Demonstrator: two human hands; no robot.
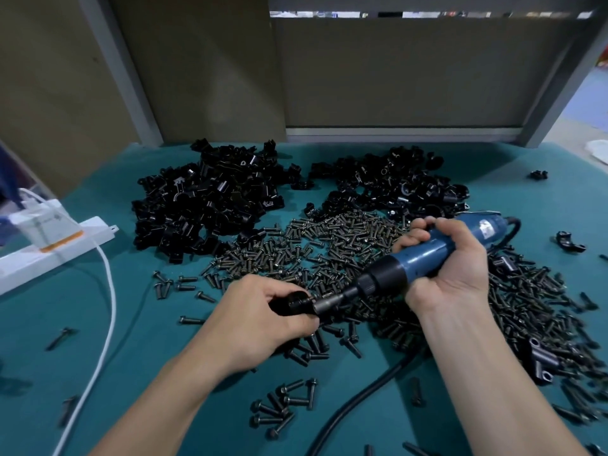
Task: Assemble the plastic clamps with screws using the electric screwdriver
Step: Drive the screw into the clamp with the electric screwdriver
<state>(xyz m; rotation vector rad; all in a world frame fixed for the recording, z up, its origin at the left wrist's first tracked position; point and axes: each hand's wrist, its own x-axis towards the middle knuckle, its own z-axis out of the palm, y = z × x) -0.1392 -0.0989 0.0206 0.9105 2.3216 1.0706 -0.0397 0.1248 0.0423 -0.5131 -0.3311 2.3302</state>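
Pinching one black plastic clamp (292, 303), the left hand (260, 320) faces one blue electric screwdriver (422, 255) gripped by the right hand (455, 273).

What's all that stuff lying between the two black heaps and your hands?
In the head view, a scatter of dark screws covers the teal mat between the clamp heaps and the left hand and right hand.

Open mat (158, 330) left of screw heap (329, 245)

Blue electric screwdriver (437, 248), black clamps (204, 202), dark screws (329, 241), teal mat (138, 324), white cable (107, 311)
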